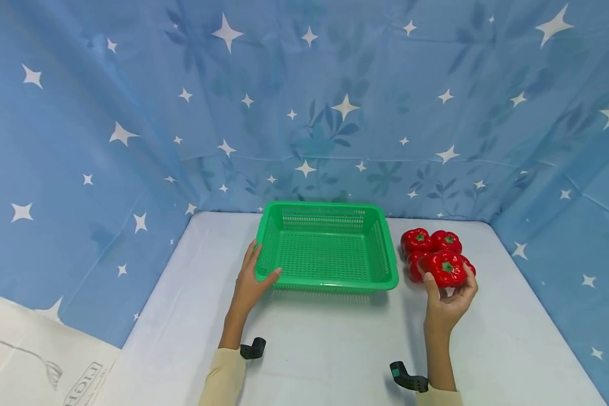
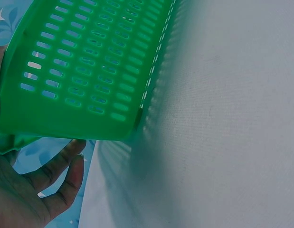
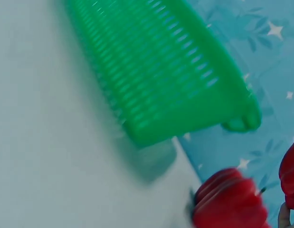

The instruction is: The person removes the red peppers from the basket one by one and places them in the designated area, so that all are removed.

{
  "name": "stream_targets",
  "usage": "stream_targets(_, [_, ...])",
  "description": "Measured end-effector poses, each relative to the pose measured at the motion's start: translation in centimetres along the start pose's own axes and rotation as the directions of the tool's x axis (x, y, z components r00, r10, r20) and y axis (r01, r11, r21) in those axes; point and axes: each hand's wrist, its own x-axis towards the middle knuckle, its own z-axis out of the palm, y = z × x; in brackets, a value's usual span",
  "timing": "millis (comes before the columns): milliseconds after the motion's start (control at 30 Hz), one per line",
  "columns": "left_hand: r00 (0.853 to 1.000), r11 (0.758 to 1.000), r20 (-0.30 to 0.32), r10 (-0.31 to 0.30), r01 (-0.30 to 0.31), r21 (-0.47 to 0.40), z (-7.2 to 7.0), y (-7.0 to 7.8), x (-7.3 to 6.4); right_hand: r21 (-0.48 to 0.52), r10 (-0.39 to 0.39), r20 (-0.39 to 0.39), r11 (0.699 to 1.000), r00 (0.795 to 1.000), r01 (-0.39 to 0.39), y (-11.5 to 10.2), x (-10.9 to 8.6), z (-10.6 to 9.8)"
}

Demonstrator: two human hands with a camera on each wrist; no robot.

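A green plastic basket (image 1: pixel 325 285) with slotted sides stands on the white table. At its front left corner is my left hand (image 1: pixel 247 286), thumb over the front rim and fingers along the left side. The left wrist view shows the fingers (image 2: pixel 66 185) bent below the basket's corner. My right hand (image 1: pixel 449 307) grips a red bell pepper (image 1: pixel 442 269) with a green stem, thumb on its left and fingers on its right. Behind and partly hidden by it are several more red bell peppers (image 1: pixel 416 241), grouped to the right of the basket.
The white table (image 1: pixel 325 349) meets a blue star-patterned cloth (image 1: pixel 304 113) at the back and sides. A white printed sheet (image 1: pixel 40 355) lies at the lower left. Each wrist wears a black camera mount (image 1: pixel 408 378).
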Motion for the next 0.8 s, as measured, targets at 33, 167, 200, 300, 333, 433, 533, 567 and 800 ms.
stream_targets(33, [1.0,1.0,0.001,-0.003,0.003,-0.002,0.0,0.0,0.0,-0.022,0.008,-0.006,1.0,1.0,-0.008,0.3,-0.2,-0.4])
stream_targets(167, [1.0,1.0,0.013,-0.005,0.005,-0.009,0.0,0.1,0.1,-0.061,0.053,-0.017,0.997,0.998,-0.054,1.1,-0.9,-1.6])
stream_targets(200, [1.0,1.0,0.015,-0.008,0.008,-0.008,0.0,0.1,0.1,-0.068,0.065,-0.02,0.996,0.998,-0.066,1.3,-1.1,-1.8])
stream_targets(300, [1.0,1.0,0.012,-0.014,0.014,-0.013,-0.1,0.1,-0.1,-0.083,0.098,-0.035,0.991,0.995,-0.101,1.9,-1.7,-2.3])
stream_targets(333, [1.0,1.0,0.009,-0.016,0.016,-0.015,-0.1,0.1,-0.1,-0.089,0.107,-0.039,0.99,0.994,-0.11,2.0,-1.9,-2.4])
stream_targets(433, [1.0,1.0,0.009,-0.019,0.019,-0.025,-0.1,0.0,-0.1,-0.121,0.134,-0.058,0.983,0.989,-0.14,2.7,-2.3,-2.8])
stream_targets(533, [1.0,1.0,0.01,-0.018,0.018,-0.024,0.0,0.0,-0.1,-0.181,0.168,-0.069,0.967,0.983,-0.178,3.3,-2.7,-3.2])
stream_targets(567, [1.0,1.0,0.009,-0.015,0.016,-0.022,0.0,0.0,-0.1,-0.207,0.179,-0.071,0.96,0.981,-0.19,3.4,-2.8,-3.4])
stream_targets(800, [1.0,1.0,-0.002,0.002,-0.002,-0.019,0.0,0.1,0.0,-0.298,0.247,-0.07,0.919,0.966,-0.257,3.8,-3.3,-3.7])
